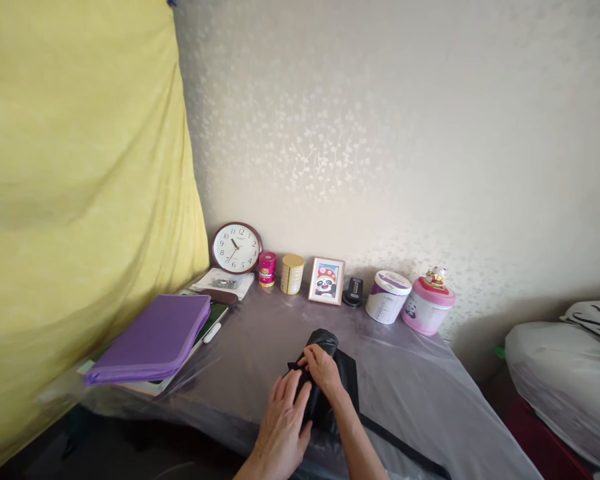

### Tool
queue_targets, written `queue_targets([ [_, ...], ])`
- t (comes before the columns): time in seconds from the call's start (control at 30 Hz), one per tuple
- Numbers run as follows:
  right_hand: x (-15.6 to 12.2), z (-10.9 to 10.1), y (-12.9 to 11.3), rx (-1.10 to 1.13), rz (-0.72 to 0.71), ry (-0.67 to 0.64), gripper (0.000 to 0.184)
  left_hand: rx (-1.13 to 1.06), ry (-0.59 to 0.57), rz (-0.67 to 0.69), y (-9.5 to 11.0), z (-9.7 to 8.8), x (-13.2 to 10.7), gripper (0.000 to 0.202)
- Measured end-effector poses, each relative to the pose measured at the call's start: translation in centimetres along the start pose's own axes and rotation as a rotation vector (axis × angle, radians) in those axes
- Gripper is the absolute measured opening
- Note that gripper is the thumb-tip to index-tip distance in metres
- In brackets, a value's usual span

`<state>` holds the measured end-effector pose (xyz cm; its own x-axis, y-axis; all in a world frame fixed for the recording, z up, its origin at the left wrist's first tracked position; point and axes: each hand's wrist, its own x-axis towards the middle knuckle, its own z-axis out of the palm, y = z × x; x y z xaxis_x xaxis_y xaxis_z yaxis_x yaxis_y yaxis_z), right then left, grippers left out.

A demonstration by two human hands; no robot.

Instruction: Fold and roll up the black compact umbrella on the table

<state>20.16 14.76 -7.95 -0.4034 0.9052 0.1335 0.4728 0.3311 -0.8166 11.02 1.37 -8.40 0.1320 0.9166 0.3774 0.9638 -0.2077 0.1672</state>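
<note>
A black pouch-like bag (330,347) with a black strap (405,450) lies on the plastic-covered table (405,373) near its front edge. My left hand (283,427) rests flat on the bag's near end, fingers stretched out. My right hand (323,370) sits on top of the bag with its fingers curled, pinching the black material near the upper left corner. Much of the bag is hidden under both hands.
A purple zip folder (155,340) lies on papers at the left. Along the wall stand a round clock (236,248), a pink tin (267,269), a gold tin (292,274), a panda picture frame (327,281), a white tub (387,297) and a pink container (427,305). A yellow curtain (80,200) hangs left.
</note>
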Motion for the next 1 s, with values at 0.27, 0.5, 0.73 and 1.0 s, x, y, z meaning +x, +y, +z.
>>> queue_targets([
  [0.27,-0.3,0.1,0.1,-0.099,-0.086,-0.050,0.026,-0.031,-0.157,-0.049,-0.3,0.4,0.5,0.079],
  [0.5,-0.1,0.2,0.2,-0.237,-0.145,-0.064,0.027,-0.058,-0.256,-0.167,-0.1,-0.1,0.9,0.084],
  [0.73,-2.3,-0.5,0.1,-0.009,-0.395,-0.012,0.021,-0.046,-0.415,-0.201,0.6,-0.6,1.4,0.086],
  [1.0,-3.5,-0.9,1.9,-0.081,-0.641,0.059,0.028,0.046,-0.490,-0.188,1.0,-0.2,1.6,0.084],
])
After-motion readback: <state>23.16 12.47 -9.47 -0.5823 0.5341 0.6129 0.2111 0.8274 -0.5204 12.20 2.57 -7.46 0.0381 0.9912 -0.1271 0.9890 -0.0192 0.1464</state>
